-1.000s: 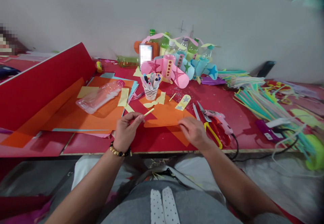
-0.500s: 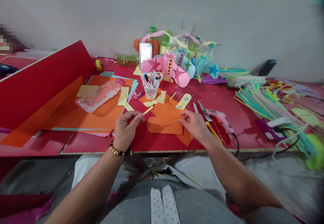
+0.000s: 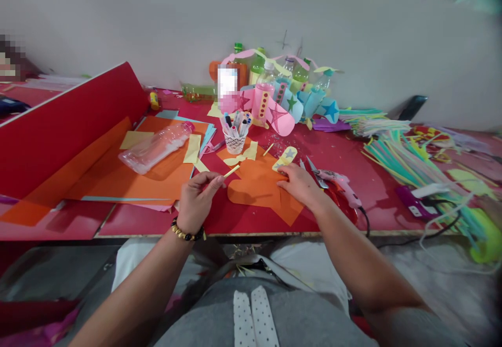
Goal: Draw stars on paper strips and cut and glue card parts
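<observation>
My left hand (image 3: 202, 195), a bead bracelet at its wrist, pinches a thin yellow paper strip (image 3: 232, 170) between thumb and fingertips. The strip points up and right over orange paper. My right hand (image 3: 298, 182) is open, thumb apart from the fingers, with its fingertips at the lower end of a yellow paper piece with grey stars (image 3: 289, 153). Whether they touch it I cannot tell. Between the hands lie rounded orange paper cut-outs (image 3: 251, 192). Behind them stands a patterned white cup (image 3: 235, 144) of markers, with yellow scraps (image 3: 251, 150) in front.
Right of my right hand lie scissors (image 3: 314, 166) and a pink glue gun (image 3: 341, 182) with its cord. A clear bottle (image 3: 155, 150) rests on paper sheets at left. Decorated bottle planes (image 3: 270, 106) stand at the back. Coloured strips (image 3: 408, 164) and a purple device (image 3: 415, 203) lie at right.
My right hand has moved up from the orange cut-out's right end to the starred yellow piece, its fingers stretching forward. The left hand still holds the strip in nearly the same place.
</observation>
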The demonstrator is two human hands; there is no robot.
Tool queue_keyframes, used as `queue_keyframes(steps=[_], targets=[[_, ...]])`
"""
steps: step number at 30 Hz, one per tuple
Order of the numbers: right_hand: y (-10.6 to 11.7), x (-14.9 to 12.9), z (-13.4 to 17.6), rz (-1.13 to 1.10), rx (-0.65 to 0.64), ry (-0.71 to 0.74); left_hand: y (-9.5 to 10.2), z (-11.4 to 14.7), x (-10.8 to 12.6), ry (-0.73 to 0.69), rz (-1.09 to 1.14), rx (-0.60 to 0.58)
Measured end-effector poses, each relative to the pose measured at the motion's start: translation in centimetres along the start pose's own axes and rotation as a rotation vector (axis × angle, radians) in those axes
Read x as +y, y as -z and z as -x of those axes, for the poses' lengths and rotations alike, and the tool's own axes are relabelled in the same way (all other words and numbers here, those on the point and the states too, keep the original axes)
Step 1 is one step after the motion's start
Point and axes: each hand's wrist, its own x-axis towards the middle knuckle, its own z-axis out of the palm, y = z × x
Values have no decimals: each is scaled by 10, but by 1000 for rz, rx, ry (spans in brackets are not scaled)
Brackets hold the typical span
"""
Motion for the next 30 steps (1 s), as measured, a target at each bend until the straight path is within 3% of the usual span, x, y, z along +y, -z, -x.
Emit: queue_keyframes(steps=[6,9,17,26,30], targets=[[-14,-8,20,104,186,126,0,0,-1,6,-4,-9],[-24,-9,30,172,171,187,0,0,-1,4,2,-10],[-22,-8,29,107,168,148,0,0,0,4,1,-22],[-23,-10,31,-4,310,71,0,0,-3,15,0,-30],[-23,-6,26,33,257,51,0,0,-2,9,-20,-30]])
